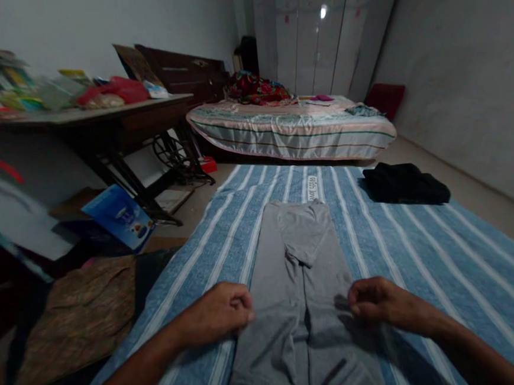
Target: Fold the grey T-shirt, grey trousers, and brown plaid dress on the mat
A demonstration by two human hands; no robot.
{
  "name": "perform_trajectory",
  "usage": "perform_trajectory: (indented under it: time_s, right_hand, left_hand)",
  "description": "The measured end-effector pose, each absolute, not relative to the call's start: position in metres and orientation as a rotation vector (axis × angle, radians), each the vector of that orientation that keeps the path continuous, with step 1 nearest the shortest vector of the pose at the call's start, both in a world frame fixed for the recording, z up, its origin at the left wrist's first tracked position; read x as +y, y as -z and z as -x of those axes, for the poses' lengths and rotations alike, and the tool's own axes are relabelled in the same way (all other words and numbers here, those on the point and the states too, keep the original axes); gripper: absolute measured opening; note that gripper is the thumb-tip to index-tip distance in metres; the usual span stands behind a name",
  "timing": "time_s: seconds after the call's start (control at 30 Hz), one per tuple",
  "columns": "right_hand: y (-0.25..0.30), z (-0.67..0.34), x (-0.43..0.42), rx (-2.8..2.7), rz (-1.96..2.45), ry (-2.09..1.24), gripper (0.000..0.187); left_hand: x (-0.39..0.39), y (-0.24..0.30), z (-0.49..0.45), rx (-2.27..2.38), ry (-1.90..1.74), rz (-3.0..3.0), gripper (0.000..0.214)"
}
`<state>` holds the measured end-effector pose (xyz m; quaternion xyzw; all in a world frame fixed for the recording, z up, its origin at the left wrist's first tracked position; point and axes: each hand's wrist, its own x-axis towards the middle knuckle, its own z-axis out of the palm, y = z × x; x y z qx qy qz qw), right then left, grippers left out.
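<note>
A grey garment (299,272) lies flat and lengthwise on a blue sheet with white stripes (422,250). My left hand (219,313) is closed at the garment's left edge, fingers curled and pinching the cloth. My right hand (372,303) is closed on the garment's right edge, fingers bent over the fabric. Both forearms reach in from the bottom of the view.
A dark folded garment (405,184) lies on the sheet at the far right. A second bed (291,127) with a striped cover stands behind. On the left is a cluttered sewing table (95,119), a blue box (120,216) and a brown cloth (80,316).
</note>
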<state>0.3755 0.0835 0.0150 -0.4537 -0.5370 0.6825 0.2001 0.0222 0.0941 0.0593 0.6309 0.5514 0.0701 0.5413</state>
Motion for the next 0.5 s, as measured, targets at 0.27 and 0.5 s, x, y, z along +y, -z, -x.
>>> perform_trajectory:
  time_s: [0.27, 0.5]
  right_hand:
    - [-0.007, -0.369, 0.253, -1.004, 1.781, -1.287, 0.017]
    - [0.005, -0.346, 0.309, -0.84, 1.791, -1.398, 0.024]
  left_hand:
    - [0.256, -0.038, -0.057, 1.736, -0.707, -1.106, 0.023]
    - [0.321, -0.019, -0.085, 1.629, -0.762, -1.011, 0.022]
